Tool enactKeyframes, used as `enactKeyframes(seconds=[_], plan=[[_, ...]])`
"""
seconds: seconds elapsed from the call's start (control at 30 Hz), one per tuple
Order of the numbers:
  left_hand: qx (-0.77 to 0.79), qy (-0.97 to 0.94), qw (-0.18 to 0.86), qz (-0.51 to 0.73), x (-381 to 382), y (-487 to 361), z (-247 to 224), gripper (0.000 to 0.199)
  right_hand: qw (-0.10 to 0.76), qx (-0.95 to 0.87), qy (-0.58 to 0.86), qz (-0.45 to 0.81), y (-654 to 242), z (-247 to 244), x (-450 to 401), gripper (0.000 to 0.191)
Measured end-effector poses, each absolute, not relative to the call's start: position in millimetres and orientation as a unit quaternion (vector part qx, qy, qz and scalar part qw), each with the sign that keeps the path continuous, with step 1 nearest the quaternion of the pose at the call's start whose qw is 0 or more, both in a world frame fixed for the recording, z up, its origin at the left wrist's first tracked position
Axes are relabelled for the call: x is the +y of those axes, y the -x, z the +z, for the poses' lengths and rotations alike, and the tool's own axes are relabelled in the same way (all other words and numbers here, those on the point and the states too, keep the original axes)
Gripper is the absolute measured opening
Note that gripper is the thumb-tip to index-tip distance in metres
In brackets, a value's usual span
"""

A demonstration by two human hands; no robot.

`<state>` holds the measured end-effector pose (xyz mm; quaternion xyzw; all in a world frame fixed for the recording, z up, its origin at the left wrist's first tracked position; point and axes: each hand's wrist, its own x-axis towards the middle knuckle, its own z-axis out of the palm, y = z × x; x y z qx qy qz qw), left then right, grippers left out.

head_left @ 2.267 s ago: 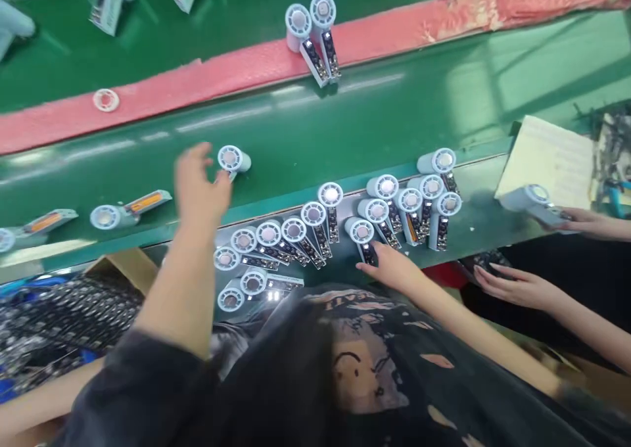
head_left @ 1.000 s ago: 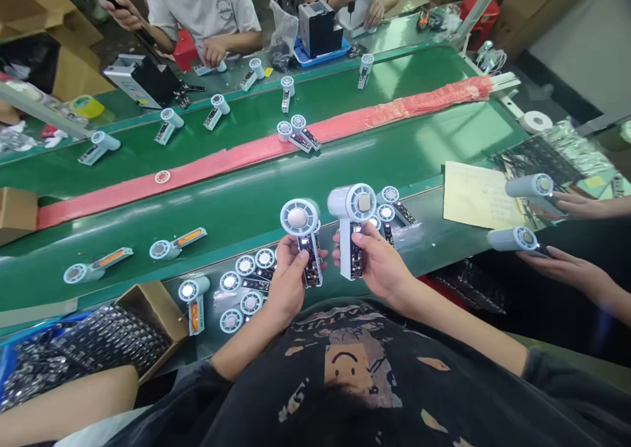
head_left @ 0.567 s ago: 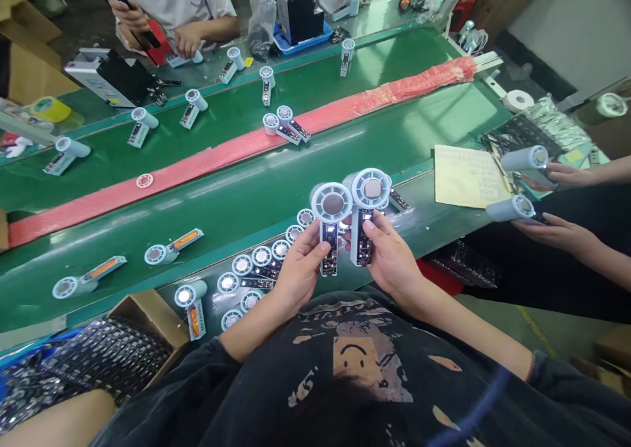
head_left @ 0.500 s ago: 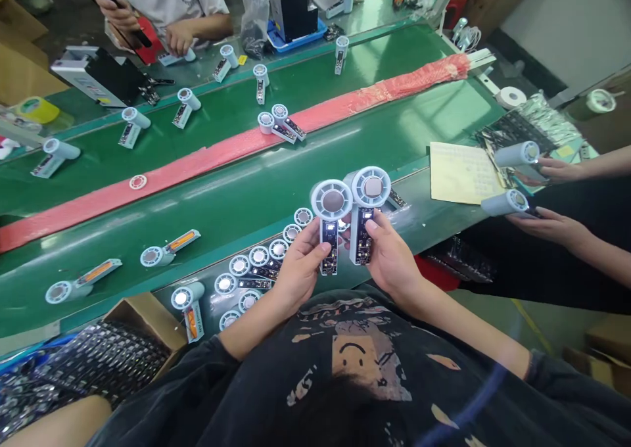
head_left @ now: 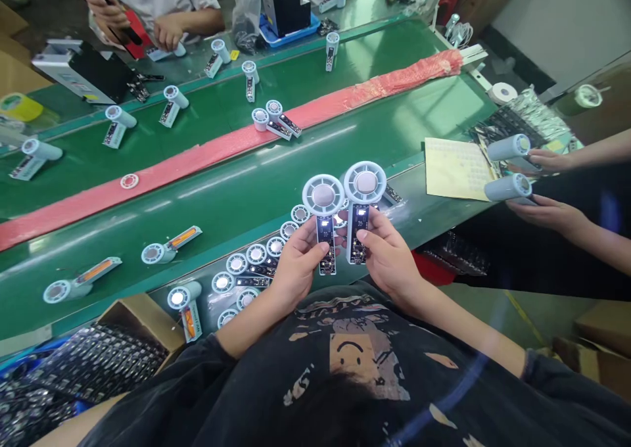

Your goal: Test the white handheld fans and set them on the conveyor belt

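My left hand (head_left: 298,259) grips a pale blue handheld fan (head_left: 323,196) by its handle, thumb on the bare circuit board. My right hand (head_left: 389,253) holds a second handheld fan (head_left: 365,181) the same way, beside the first. Both round grilles face me, heads up, and a small white light glows on each board. Below and left of my left hand, several similar fans (head_left: 236,263) lie grouped on the bench, partly hidden by my forearm. Another fan (head_left: 182,297) with an orange part in its handle lies farther left.
A green conveyor belt (head_left: 236,190) crosses ahead, with a red strip (head_left: 325,115) and several fans. A box of circuit boards (head_left: 142,322) stands at lower left. On the right, a co-worker's hands (head_left: 557,210) hold two fans near a yellow paper (head_left: 456,169). Another person works across the belt.
Both fans stay in my hands; their grilles have turned slightly more toward me. The co-worker's fans at right have tilted. Fans on the far belt have shifted left, and the whole view moved slightly.
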<state>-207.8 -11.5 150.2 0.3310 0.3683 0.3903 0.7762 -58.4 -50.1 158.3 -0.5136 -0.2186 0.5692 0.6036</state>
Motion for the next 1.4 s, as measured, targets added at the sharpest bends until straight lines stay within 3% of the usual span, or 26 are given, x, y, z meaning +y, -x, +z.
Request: enactKeyframes(seconds=[1.4], plan=[[0.369,-0.322,0.759,0.429,-16.8,220.1,141.8,0.05,0.598,-0.238,0.5,0.579,64.8,151.7,-47.5,0.052]])
